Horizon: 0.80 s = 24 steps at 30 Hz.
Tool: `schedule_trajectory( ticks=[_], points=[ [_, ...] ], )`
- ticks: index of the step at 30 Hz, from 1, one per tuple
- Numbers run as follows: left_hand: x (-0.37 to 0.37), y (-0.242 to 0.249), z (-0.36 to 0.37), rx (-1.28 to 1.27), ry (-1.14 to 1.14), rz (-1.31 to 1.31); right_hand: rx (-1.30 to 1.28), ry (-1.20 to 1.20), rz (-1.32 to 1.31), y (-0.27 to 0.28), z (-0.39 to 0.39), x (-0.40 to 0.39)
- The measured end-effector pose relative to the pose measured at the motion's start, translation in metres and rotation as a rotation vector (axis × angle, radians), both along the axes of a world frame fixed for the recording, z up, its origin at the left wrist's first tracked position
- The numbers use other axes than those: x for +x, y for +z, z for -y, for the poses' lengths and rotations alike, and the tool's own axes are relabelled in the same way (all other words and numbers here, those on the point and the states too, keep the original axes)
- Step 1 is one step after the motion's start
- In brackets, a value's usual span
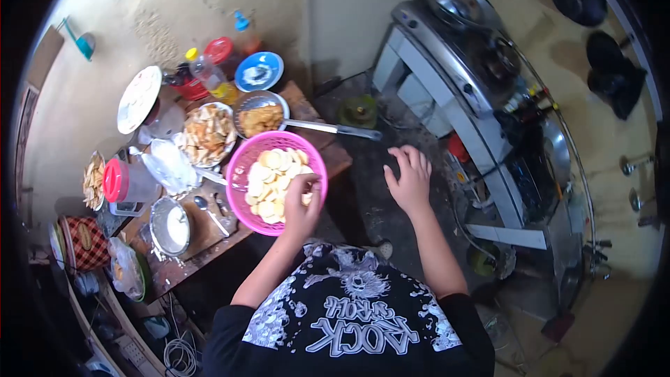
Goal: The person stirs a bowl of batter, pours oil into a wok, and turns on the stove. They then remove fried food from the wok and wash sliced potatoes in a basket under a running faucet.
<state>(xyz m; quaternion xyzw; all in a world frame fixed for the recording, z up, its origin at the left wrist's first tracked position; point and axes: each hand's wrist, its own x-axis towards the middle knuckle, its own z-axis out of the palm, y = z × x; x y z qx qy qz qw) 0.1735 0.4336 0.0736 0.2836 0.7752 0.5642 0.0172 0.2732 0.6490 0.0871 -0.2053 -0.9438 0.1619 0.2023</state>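
A pink plastic basket [322,160] stands at the table's edge, holding many pale round slices [271,176]. My left hand [301,211] reaches into its near right side, fingers curled down among the slices; whatever they grip is hidden. Off to the right, my right hand [410,183] is held in the air over the floor, fingers apart and nothing in it. Just behind the basket lies a skimmer [241,106] with golden-brown fried pieces in it, its long handle pointing right past the table edge.
Left of the basket are a plate of fried pieces [208,136], a white plastic bag [169,166], a red-lidded jar [136,185] and a bowl of white powder [167,227]. A blue bowl [273,68] sits behind. A gas stove [453,49] stands at right.
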Motion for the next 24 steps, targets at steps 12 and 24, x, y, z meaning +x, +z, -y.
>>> schedule_trajectory(
  ticks=[12, 24],
  points=[
    [-0.114, -0.065, 0.17, -0.244, 0.474, 0.174, 0.138, 0.141, 0.516, -0.053, 0.015, -0.165],
    [-0.169, -0.073, 0.151, 0.12, 0.386, 0.365, 0.123, 0.057, 0.434, -0.006, 0.011, -0.15]
  ],
)
